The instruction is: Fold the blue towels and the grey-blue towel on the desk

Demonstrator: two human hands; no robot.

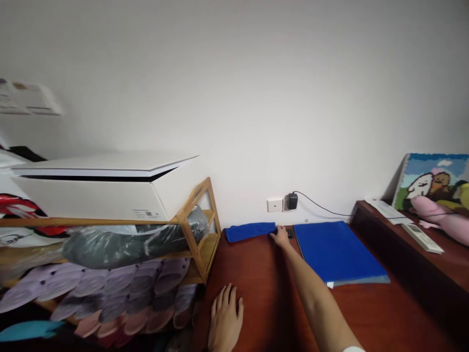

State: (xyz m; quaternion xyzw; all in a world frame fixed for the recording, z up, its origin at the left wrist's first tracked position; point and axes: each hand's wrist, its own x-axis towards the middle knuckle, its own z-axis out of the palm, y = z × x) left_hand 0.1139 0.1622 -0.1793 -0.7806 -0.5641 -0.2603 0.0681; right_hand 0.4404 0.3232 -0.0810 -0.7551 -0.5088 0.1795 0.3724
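Observation:
A narrow folded blue cloth [251, 231] lies on the reddish-brown tabletop [252, 264] along the wall. My right hand [280, 236] reaches far forward to the cloth's right end, its fingers closed on that end. Just right of those fingers is a small dark flat item [289, 233], partly hidden and hard to make out. A larger blue cloth [337, 249], spread as a flat rectangle with a white tag at its front edge, lies right of my right forearm. Near the table's left edge my left hand [226, 315] rests palm down, fingers stretched out, holding nothing.
At left, a wooden rack [201, 244] holds a white box [98, 195], plastic-wrapped goods and rows of slippers [120, 278]. A black adapter [292, 201] is plugged into the wall. On the raised right ledge are a remote [421, 238], a pink plush [445, 220] and a picture [428, 181].

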